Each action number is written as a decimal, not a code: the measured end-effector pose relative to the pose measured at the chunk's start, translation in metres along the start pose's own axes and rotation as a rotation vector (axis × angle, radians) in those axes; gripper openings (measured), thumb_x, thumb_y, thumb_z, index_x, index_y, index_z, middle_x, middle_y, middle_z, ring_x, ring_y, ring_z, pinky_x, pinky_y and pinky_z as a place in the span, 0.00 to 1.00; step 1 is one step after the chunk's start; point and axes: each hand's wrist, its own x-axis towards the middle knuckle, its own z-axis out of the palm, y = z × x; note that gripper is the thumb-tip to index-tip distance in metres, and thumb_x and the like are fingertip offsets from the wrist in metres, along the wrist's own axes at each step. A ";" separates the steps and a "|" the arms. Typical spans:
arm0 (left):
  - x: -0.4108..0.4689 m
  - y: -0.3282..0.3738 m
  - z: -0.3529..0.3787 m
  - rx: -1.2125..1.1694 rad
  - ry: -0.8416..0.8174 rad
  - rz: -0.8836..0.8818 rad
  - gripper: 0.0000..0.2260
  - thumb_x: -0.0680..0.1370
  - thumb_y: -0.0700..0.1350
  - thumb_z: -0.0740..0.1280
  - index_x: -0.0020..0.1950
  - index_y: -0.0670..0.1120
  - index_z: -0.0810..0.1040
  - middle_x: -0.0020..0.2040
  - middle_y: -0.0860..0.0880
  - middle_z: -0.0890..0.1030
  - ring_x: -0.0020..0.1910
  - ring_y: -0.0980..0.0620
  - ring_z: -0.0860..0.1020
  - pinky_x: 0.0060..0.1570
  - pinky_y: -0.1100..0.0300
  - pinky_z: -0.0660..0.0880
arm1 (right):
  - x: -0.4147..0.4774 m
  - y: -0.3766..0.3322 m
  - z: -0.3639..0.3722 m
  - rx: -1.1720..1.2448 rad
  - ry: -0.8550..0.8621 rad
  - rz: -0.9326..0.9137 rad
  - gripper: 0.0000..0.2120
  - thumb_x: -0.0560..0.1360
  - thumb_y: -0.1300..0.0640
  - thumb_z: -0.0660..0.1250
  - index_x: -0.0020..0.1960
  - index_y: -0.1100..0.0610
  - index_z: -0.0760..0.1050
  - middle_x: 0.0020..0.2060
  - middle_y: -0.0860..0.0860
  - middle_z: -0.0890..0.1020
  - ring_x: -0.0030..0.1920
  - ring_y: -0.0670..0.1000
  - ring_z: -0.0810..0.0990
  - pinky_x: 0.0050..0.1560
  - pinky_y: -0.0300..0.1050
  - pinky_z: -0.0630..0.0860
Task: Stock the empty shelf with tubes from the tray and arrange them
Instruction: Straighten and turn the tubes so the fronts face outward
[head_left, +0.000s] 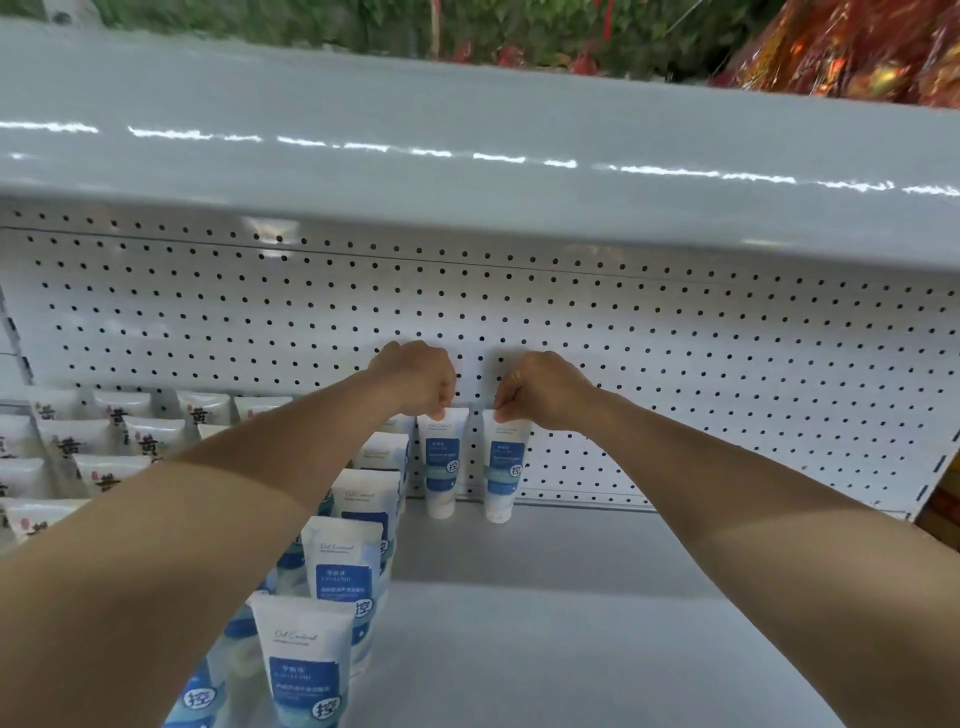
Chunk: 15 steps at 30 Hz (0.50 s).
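Fingers (448, 401) of left hand (415, 382) and right hand (543, 389) pinch two upright white blue-labelled plastic tubes (441, 467), one each, on grey shelf (597, 597).

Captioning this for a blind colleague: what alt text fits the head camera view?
The left hand pinches the top of one white-and-blue tube and the right hand another tube, caps down, side by side at the back of a grey shelf before a white pegboard. Matching tubes line up at left, beside white pouches.
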 end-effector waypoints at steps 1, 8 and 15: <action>0.000 -0.001 0.000 -0.006 -0.002 0.001 0.05 0.72 0.48 0.74 0.44 0.54 0.80 0.48 0.56 0.81 0.52 0.52 0.75 0.59 0.55 0.68 | 0.000 -0.001 0.001 -0.006 -0.002 0.003 0.06 0.69 0.57 0.77 0.44 0.47 0.86 0.37 0.37 0.81 0.37 0.43 0.79 0.34 0.37 0.74; -0.003 0.000 0.001 -0.021 0.014 0.005 0.05 0.73 0.47 0.74 0.44 0.54 0.79 0.49 0.55 0.82 0.52 0.52 0.76 0.58 0.55 0.69 | 0.000 -0.005 0.003 -0.077 -0.002 0.011 0.05 0.70 0.55 0.76 0.43 0.45 0.86 0.32 0.36 0.77 0.26 0.43 0.76 0.24 0.33 0.66; -0.002 -0.001 0.006 -0.001 0.045 0.004 0.05 0.74 0.49 0.73 0.48 0.54 0.80 0.51 0.54 0.81 0.56 0.51 0.75 0.57 0.56 0.68 | -0.004 -0.009 0.002 -0.101 0.011 0.024 0.06 0.72 0.56 0.73 0.44 0.45 0.85 0.39 0.42 0.82 0.28 0.47 0.78 0.25 0.35 0.67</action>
